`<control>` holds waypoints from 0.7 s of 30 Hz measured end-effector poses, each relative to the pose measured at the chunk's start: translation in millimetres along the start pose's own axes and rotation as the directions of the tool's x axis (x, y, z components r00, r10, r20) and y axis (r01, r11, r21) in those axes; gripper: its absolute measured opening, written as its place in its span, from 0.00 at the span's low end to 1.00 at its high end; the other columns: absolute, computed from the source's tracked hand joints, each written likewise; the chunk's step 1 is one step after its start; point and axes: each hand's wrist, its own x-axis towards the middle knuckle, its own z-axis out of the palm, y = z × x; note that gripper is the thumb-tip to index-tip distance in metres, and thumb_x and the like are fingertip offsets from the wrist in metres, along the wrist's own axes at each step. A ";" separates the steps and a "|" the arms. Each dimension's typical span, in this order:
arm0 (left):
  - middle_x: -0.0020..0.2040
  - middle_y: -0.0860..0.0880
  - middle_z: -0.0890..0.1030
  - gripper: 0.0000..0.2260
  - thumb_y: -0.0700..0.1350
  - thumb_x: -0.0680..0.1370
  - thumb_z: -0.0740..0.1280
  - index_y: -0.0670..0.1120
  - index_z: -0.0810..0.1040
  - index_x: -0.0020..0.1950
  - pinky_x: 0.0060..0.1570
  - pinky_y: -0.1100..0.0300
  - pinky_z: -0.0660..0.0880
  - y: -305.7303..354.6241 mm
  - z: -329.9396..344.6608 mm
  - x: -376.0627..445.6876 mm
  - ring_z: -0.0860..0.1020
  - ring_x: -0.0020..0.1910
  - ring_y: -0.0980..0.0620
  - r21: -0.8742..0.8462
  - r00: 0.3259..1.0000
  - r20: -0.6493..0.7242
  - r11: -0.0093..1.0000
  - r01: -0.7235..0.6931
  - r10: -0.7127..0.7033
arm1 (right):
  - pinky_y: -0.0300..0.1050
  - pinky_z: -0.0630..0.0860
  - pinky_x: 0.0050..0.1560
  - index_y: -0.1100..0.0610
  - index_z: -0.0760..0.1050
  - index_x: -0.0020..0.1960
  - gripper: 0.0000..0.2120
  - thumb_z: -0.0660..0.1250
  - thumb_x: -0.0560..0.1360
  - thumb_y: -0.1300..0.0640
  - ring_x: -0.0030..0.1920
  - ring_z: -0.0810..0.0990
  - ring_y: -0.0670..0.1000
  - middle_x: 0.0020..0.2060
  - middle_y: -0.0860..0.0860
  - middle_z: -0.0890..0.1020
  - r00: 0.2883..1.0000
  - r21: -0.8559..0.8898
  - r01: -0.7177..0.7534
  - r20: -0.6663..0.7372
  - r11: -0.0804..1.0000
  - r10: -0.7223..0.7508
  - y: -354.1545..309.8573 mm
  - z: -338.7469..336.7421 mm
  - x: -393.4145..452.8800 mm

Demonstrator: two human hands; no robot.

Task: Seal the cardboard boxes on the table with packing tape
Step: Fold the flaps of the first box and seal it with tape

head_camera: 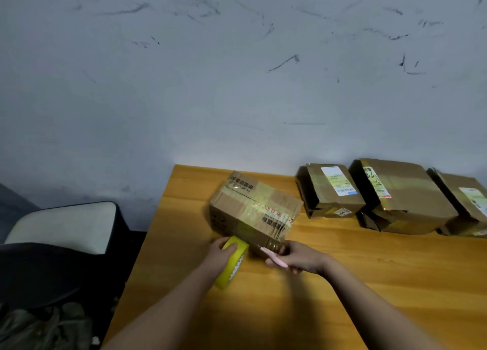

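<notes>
The cardboard box (253, 212) in hand sits on the wooden table (342, 283) near its far left corner, already banded with yellowish tape across the top and down the near face; it looks light and fairly stiff, though its creased corners would probably give under a hard squeeze, so it is best steadied by flat pressure on a face rather than by a pinch at an edge. Just in front of the box, touching its lower near edge, the left hand (220, 251) grips a yellow tape roll (232, 262), fingers curled over its rim; a strip appears to run from the roll to the box; the film is likely slick on one side and clingy on the other. Beside the roll, the right hand (297, 257) holds a slim pink cutter (274, 256) whose tip meets the strip at the box's near corner. To the right of the box, along the wall, three more boxes (395, 196) wait.
</notes>
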 end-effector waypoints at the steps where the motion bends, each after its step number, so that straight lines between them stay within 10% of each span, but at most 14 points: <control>1: 0.63 0.41 0.76 0.17 0.45 0.80 0.65 0.43 0.72 0.68 0.58 0.53 0.73 0.3 -0.3 0.7 0.76 0.59 0.43 -0.001 1.000 -0.002 1.000 -0.003 0.003 | 0.35 0.66 0.29 0.50 0.73 0.46 0.08 0.72 0.74 0.50 0.29 0.69 0.45 0.34 0.52 0.74 1.000 -0.003 0.006 0.005 1.000 -0.006 1.3 -1.4 1.6; 21: 0.57 0.39 0.80 0.23 0.54 0.78 0.66 0.38 0.76 0.63 0.59 0.49 0.75 -0.1 -6.8 4.3 0.79 0.55 0.42 0.054 0.988 0.048 0.988 0.146 -0.149 | 0.32 0.70 0.33 0.58 0.77 0.33 0.11 0.77 0.69 0.59 0.28 0.75 0.42 0.26 0.49 0.79 0.992 0.111 0.082 -0.109 0.990 -0.070 19.1 -3.7 10.2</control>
